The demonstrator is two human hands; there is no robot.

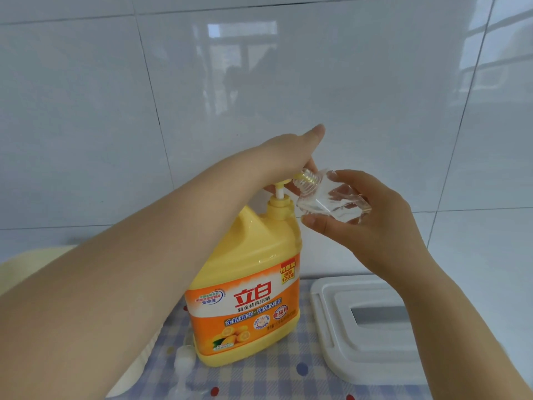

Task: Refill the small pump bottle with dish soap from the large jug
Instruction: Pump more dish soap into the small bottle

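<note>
Tiled wall [375, 82]; left hand [291, 154] atop pump [79, 194]

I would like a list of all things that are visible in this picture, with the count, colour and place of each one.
large jug: one, yellow with an orange label, upright on the cloth, centre.
jug pump: one, yellow and white, on top of the jug, under the left hand.
small bottle: one, clear, tilted, neck at the pump spout.
small pump head: one, whitish, lying on the cloth left of the jug.
white lid-like piece: one, on the cloth, right.
checked cloth: one, blue and white, below.
tiled wall: white, behind.
left hand: presses on the jug pump.
right hand: holds the small bottle.
</note>
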